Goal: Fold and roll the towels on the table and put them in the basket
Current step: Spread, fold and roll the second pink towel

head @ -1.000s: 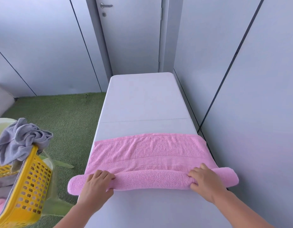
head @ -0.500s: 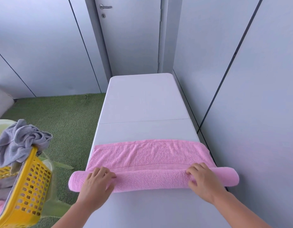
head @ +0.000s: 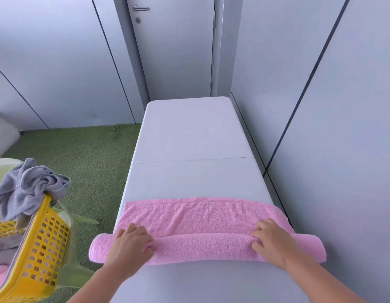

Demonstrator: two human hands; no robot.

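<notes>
Partly rolled pink towel (head: 202, 248) under curled fingers (head: 143, 235): left hand (head: 128, 248), right hand (head: 272, 241).

We are holding both forearms up from the frame's bottom edge, left hand (head: 128, 248) and right hand (head: 272, 241) curling fingers round the towel (head: 202, 246).

Beyond the pink towel (head: 200, 215), the table (head: 189, 132) top lies bare up to the door (head: 174, 51). The wall (head: 343, 149) runs just beside its right edge; the yellow basket (head: 36, 248) stands near its left.
</notes>
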